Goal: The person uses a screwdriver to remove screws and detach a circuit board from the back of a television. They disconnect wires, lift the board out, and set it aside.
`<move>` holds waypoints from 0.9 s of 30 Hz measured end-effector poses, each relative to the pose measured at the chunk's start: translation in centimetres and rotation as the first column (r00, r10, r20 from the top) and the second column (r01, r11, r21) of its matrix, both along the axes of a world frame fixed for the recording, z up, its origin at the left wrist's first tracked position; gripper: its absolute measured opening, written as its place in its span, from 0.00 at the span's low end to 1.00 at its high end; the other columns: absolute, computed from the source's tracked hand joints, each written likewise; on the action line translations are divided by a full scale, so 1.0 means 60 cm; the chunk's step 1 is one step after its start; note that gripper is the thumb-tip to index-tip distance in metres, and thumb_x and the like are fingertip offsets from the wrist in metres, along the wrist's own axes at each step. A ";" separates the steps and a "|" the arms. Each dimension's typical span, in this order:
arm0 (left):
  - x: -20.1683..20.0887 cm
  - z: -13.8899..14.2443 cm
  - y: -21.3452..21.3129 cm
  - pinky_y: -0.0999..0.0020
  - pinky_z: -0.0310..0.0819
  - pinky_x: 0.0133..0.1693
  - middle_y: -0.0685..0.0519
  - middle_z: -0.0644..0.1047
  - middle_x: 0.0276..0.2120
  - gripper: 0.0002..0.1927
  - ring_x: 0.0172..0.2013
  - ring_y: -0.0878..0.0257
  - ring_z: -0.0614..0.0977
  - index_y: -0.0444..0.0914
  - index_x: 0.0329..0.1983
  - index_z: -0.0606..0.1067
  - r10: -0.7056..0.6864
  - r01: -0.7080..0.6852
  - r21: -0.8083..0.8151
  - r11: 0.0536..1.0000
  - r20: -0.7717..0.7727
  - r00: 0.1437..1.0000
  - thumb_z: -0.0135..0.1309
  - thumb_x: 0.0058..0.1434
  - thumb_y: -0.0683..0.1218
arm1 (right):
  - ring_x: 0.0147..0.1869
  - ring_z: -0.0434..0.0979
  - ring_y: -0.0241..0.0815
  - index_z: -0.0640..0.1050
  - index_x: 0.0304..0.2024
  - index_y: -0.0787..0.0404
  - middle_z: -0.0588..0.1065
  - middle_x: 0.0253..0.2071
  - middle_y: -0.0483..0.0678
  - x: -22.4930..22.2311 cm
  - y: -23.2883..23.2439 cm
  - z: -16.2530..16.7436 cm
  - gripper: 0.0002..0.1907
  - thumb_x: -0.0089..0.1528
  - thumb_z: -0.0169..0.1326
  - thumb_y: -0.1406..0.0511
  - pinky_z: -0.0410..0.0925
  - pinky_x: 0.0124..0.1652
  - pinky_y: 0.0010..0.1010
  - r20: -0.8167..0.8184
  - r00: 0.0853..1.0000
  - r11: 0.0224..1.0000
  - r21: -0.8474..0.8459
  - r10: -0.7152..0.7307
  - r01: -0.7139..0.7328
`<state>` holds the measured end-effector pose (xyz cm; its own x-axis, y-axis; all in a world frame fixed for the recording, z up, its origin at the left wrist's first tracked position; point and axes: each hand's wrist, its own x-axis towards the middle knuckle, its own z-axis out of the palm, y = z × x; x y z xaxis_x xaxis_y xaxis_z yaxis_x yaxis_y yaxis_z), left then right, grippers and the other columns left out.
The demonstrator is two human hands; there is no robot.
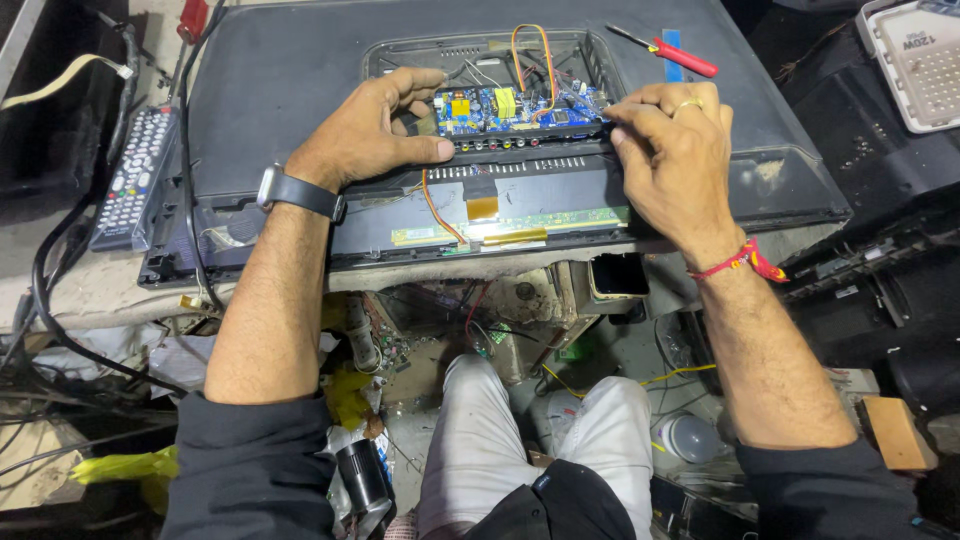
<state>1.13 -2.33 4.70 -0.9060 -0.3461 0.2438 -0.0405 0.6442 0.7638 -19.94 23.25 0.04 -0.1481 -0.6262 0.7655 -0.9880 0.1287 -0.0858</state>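
A flat-screen television lies face down on the bench, its back panel open. A blue circuit board with orange and white wires sits in the opening. My left hand rests on the left edge of the board's black frame, thumb pressed along the connector row. My right hand grips the frame's right end, fingertips curled at the board's corner. Below the board an orange ribbon cable runs to a long narrow strip board.
A red-handled screwdriver lies on the television's far right. A grey remote control sits at the left edge among black cables. A white box stands far right. Scrap parts and wires fill the space under the bench.
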 end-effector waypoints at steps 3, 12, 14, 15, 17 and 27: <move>-0.001 -0.006 -0.004 0.73 0.73 0.48 0.55 0.78 0.41 0.39 0.43 0.68 0.79 0.35 0.69 0.67 -0.069 0.077 0.129 0.989 -0.064 0.996 0.66 0.59 0.55 | 0.62 0.71 0.47 0.83 0.46 0.58 0.79 0.49 0.44 -0.007 -0.001 0.002 0.07 0.66 0.60 0.72 0.59 0.56 0.39 0.029 0.999 0.999 -0.039 0.014 -0.013; -0.015 -0.021 -0.007 0.71 0.71 0.53 0.54 0.77 0.45 0.34 0.48 0.66 0.77 0.37 0.71 0.68 -0.089 0.094 0.080 0.992 -0.068 0.994 0.62 0.63 0.50 | 0.56 0.75 0.50 0.82 0.44 0.65 0.79 0.48 0.51 -0.048 0.010 -0.011 0.03 0.68 0.61 0.71 0.67 0.56 0.39 0.142 0.989 0.981 -0.194 0.034 -0.006; -0.013 -0.024 -0.009 0.71 0.71 0.50 0.53 0.76 0.44 0.37 0.45 0.65 0.76 0.38 0.71 0.68 0.003 -0.003 0.021 1.000 -0.010 1.000 0.64 0.60 0.50 | 0.56 0.74 0.50 0.82 0.46 0.64 0.79 0.49 0.52 -0.053 0.015 -0.010 0.05 0.68 0.60 0.71 0.67 0.56 0.39 0.142 0.989 0.985 -0.173 0.040 -0.015; -0.013 -0.025 -0.009 0.71 0.71 0.49 0.54 0.75 0.45 0.37 0.45 0.65 0.76 0.38 0.72 0.67 -0.003 0.004 0.040 0.999 -0.020 1.000 0.64 0.60 0.50 | 0.56 0.74 0.51 0.82 0.47 0.64 0.79 0.49 0.52 -0.053 0.013 -0.010 0.06 0.68 0.60 0.71 0.67 0.56 0.39 0.156 0.986 0.984 -0.177 0.058 -0.030; -0.009 -0.026 -0.014 0.71 0.72 0.47 0.55 0.74 0.47 0.39 0.45 0.66 0.76 0.37 0.73 0.67 -0.004 0.005 0.066 0.998 -0.023 1.000 0.65 0.59 0.50 | 0.57 0.73 0.49 0.82 0.48 0.64 0.79 0.49 0.51 -0.051 0.013 -0.007 0.07 0.68 0.58 0.72 0.66 0.57 0.37 0.138 0.986 0.987 -0.138 0.095 -0.076; -0.017 -0.036 -0.025 0.75 0.74 0.48 0.49 0.75 0.65 0.38 0.49 0.69 0.76 0.32 0.73 0.64 -0.127 0.140 0.110 0.984 -0.114 0.985 0.65 0.61 0.46 | 0.62 0.69 0.47 0.85 0.48 0.57 0.78 0.53 0.45 -0.046 -0.022 -0.013 0.07 0.67 0.62 0.67 0.58 0.60 0.40 0.056 0.986 0.987 0.008 0.157 -0.157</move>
